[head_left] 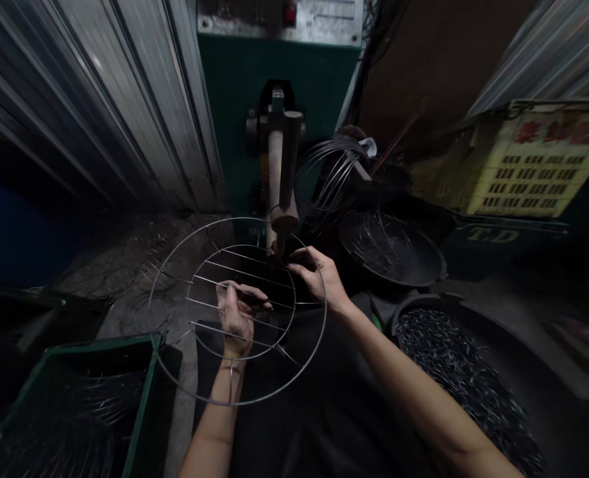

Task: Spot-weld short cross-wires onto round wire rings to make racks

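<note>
A round wire rack (243, 273), two rings joined by short spokes with parallel bars across the inner ring, is held level below the electrode arms (284, 179) of a green machine (234, 86). My left hand (238, 312) is under the rack, its thumb and fingers closed around one of the bars. On the right, my right hand (317, 272) has thumb and forefinger pinched near the inner ring, close to the lower electrode tip. What sits between those fingertips is too small to make out.
At the right stand a black basin (503, 365) of short metal pieces, a dark pan (398, 252) with wires and a yellow crate (538, 166). A green bin (147, 392) of wires is lower left. Wire rings (149, 312) lie on the floor.
</note>
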Available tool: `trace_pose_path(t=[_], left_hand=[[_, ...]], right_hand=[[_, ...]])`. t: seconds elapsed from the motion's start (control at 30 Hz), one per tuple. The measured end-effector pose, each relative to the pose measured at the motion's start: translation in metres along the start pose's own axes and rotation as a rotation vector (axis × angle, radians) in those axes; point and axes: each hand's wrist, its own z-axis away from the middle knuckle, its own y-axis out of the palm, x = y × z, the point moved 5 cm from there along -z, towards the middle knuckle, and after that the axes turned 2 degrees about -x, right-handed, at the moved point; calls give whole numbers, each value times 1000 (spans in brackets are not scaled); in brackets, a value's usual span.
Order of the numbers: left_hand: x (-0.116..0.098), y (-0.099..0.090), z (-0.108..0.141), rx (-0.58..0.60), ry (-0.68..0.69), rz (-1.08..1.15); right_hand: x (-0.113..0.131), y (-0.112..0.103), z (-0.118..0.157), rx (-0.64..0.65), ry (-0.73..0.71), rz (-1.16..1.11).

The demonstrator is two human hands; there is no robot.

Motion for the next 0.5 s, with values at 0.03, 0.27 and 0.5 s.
trace_pose_path(t=[0.03, 0.27, 0.5], left_hand=[[0, 0, 0, -2, 5, -4], [1, -4, -2, -2, 35, 3], [7, -12, -8, -8, -48, 88]], right_hand=[[1, -1, 0, 3, -17, 31], [8, -3, 4, 85, -28, -2], [14, -6, 13, 114, 15, -120]])
